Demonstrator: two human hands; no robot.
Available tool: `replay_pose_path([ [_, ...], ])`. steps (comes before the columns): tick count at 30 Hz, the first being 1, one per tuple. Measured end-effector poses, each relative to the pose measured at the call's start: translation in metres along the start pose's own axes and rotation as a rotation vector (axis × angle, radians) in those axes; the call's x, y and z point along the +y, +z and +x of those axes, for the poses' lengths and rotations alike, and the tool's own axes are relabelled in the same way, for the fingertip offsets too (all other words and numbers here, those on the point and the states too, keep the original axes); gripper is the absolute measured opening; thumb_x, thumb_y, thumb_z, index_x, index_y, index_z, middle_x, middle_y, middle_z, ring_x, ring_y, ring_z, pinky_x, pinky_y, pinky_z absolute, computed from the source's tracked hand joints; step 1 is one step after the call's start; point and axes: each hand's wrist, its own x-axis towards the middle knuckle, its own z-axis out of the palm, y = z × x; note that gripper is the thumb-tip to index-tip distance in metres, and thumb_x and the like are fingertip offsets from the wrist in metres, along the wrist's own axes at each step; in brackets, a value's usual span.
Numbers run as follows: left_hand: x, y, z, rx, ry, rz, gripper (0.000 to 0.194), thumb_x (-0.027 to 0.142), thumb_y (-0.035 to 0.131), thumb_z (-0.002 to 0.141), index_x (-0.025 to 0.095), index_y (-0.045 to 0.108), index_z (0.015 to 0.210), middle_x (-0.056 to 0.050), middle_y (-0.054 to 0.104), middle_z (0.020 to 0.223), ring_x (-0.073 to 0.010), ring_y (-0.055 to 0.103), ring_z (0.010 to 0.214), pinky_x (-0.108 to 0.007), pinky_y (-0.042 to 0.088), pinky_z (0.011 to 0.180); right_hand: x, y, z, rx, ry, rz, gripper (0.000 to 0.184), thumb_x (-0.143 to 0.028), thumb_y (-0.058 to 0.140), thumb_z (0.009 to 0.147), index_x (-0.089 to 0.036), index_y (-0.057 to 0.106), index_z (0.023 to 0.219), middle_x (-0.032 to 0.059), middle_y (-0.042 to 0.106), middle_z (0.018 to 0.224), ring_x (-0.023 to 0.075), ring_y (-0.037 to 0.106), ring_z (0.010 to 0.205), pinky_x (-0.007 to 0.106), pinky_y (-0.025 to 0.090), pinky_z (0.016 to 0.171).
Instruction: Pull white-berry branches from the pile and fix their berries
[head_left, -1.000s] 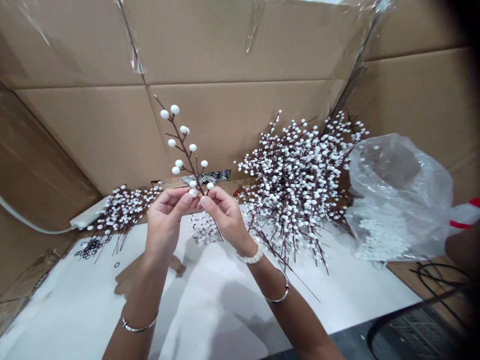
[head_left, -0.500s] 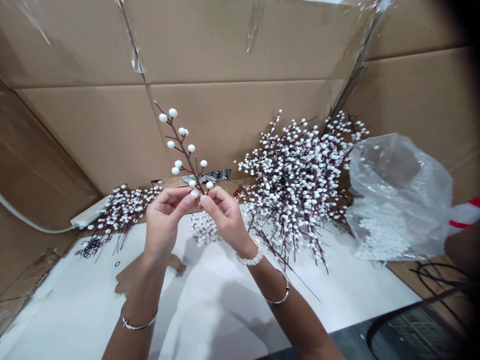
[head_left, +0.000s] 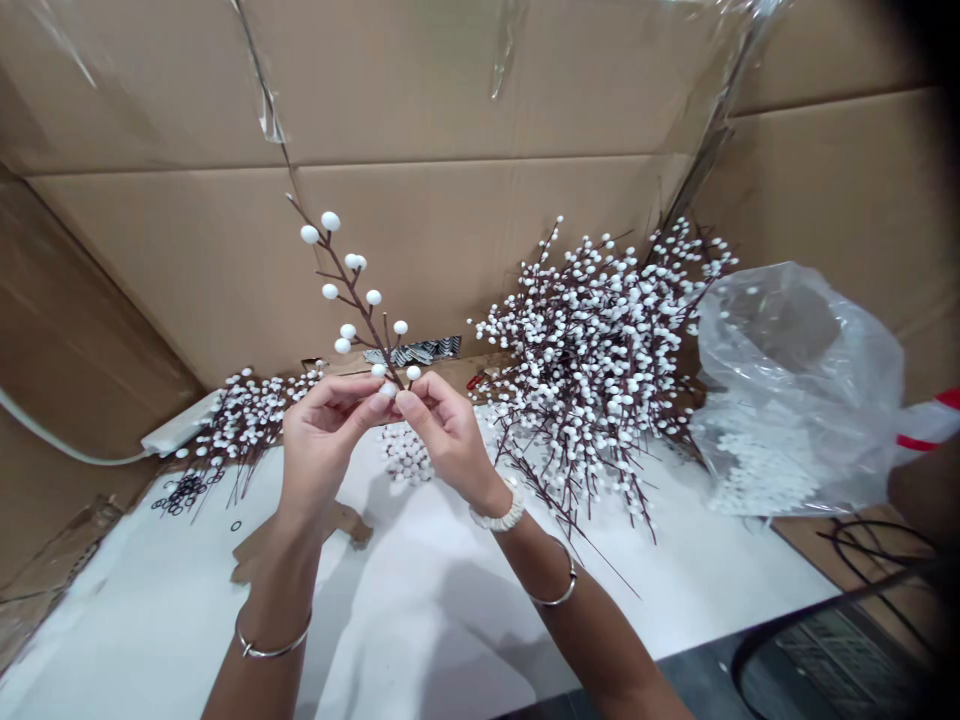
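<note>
I hold up a thin brown twig with white berries [head_left: 352, 295] above the white table [head_left: 420, 610]. My right hand [head_left: 442, 430] pinches the twig's lower stem. My left hand [head_left: 326, 435] meets it from the left, thumb and forefinger closed on a small white berry at the stem's base. Both hands touch at the fingertips. The twig leans up and to the left. A small heap of loose white berries [head_left: 405, 455] lies on the table just behind my hands.
A big pile of berry twigs [head_left: 600, 350] lies to the right, a smaller pile [head_left: 247, 415] to the left. A clear plastic bag [head_left: 795, 390] with white berries sits far right. Small black rings [head_left: 180, 492] lie at the left. Cardboard walls [head_left: 465, 220] enclose the back.
The twig's top has swung a little to the left. My fingertips have shifted slightly lower on the stem; the grip is the same.
</note>
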Motion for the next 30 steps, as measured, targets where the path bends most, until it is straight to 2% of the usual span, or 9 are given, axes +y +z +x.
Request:
replay_pose_path([
  [4, 0.001, 0.0, 0.001, -0.015, -0.015, 0.026, 0.015, 0.022, 0.08, 0.074, 0.019, 0.071, 0.087, -0.001, 0.073, 0.084, -0.0122, 0.07, 0.076, -0.023, 0.059, 0.071, 0.003, -0.003, 0.002, -0.036, 0.009, 0.017, 0.027, -0.043, 0.056, 0.092, -0.022, 0.049, 0.076, -0.0012, 0.059, 0.076, 0.0132, 0.057, 0.074, 0.028, 0.047, 0.071],
  [9, -0.001, -0.004, 0.003, 0.008, 0.0, 0.058, 0.024, 0.033, 0.072, 0.082, 0.021, 0.067, 0.102, -0.003, 0.071, 0.095, -0.0139, 0.067, 0.09, -0.026, 0.055, 0.084, 0.012, -0.003, 0.006, 0.065, -0.027, 0.046, 0.024, -0.042, 0.056, 0.092, -0.021, 0.056, 0.08, 0.0009, 0.059, 0.09, 0.0137, 0.056, 0.088, 0.029, 0.045, 0.087],
  [12, 0.002, -0.007, 0.004, -0.032, -0.044, 0.163, 0.023, 0.042, 0.065, 0.087, 0.019, 0.068, 0.088, -0.004, 0.07, 0.087, -0.0146, 0.066, 0.085, -0.026, 0.054, 0.081, 0.017, -0.003, 0.01, 0.091, -0.011, 0.167, 0.025, -0.045, 0.057, 0.091, -0.022, 0.059, 0.081, 0.0017, 0.061, 0.098, 0.0138, 0.058, 0.093, 0.029, 0.045, 0.091],
  [16, 0.011, -0.003, -0.002, -0.358, -0.141, 0.338, 0.025, 0.042, 0.067, 0.084, 0.02, 0.074, 0.092, -0.007, 0.075, 0.091, -0.0209, 0.069, 0.087, -0.032, 0.056, 0.081, 0.017, -0.002, 0.012, 0.073, 0.129, 0.332, 0.036, -0.058, 0.063, 0.082, -0.023, 0.059, 0.083, 0.0017, 0.063, 0.088, 0.0134, 0.058, 0.075, 0.026, 0.048, 0.064],
  [21, 0.014, 0.009, -0.007, -0.342, -0.097, 0.323, 0.017, 0.035, 0.069, 0.082, 0.019, 0.074, 0.086, -0.005, 0.074, 0.078, -0.0194, 0.07, 0.072, -0.03, 0.058, 0.068, 0.008, -0.003, 0.011, 0.015, 0.255, 0.339, 0.04, -0.062, 0.061, 0.08, -0.024, 0.06, 0.092, 0.003, 0.066, 0.093, 0.0117, 0.053, 0.063, 0.022, 0.033, 0.042],
  [23, 0.012, 0.01, -0.007, -0.303, -0.079, 0.317, 0.016, 0.034, 0.069, 0.081, 0.019, 0.073, 0.083, -0.004, 0.073, 0.073, -0.0185, 0.069, 0.067, -0.028, 0.058, 0.064, 0.006, -0.007, 0.013, -0.052, 0.233, 0.315, 0.037, -0.06, 0.056, 0.083, -0.024, 0.059, 0.091, 0.0043, 0.068, 0.101, 0.015, 0.059, 0.074, 0.024, 0.04, 0.048],
  [25, 0.009, 0.008, -0.007, -0.267, -0.067, 0.359, 0.016, 0.034, 0.07, 0.081, 0.019, 0.073, 0.085, -0.005, 0.073, 0.075, -0.018, 0.069, 0.067, -0.027, 0.057, 0.064, 0.006, -0.014, 0.017, -0.035, 0.178, 0.307, 0.034, -0.056, 0.051, 0.086, -0.023, 0.059, 0.088, 0.0054, 0.068, 0.107, 0.019, 0.062, 0.091, 0.03, 0.05, 0.067],
  [27, 0.006, 0.007, -0.008, -0.25, -0.061, 0.422, 0.017, 0.035, 0.07, 0.081, 0.019, 0.073, 0.086, -0.005, 0.074, 0.078, -0.0181, 0.07, 0.069, -0.026, 0.057, 0.065, 0.004, -0.022, 0.02, 0.061, 0.115, 0.311, 0.03, -0.051, 0.049, 0.088, -0.022, 0.058, 0.089, 0.0059, 0.069, 0.108, 0.0201, 0.062, 0.102, 0.035, 0.049, 0.088],
  [30, 0.0, 0.01, -0.01, -0.314, -0.081, 0.477, 0.017, 0.035, 0.067, 0.084, 0.019, 0.073, 0.085, -0.004, 0.074, 0.077, -0.0187, 0.07, 0.07, -0.027, 0.056, 0.067, -0.001, -0.03, 0.021, 0.122, 0.051, 0.311, 0.02, -0.04, 0.059, 0.087, -0.023, 0.058, 0.098, 0.0043, 0.07, 0.109, 0.0179, 0.063, 0.105, 0.035, 0.043, 0.099],
])
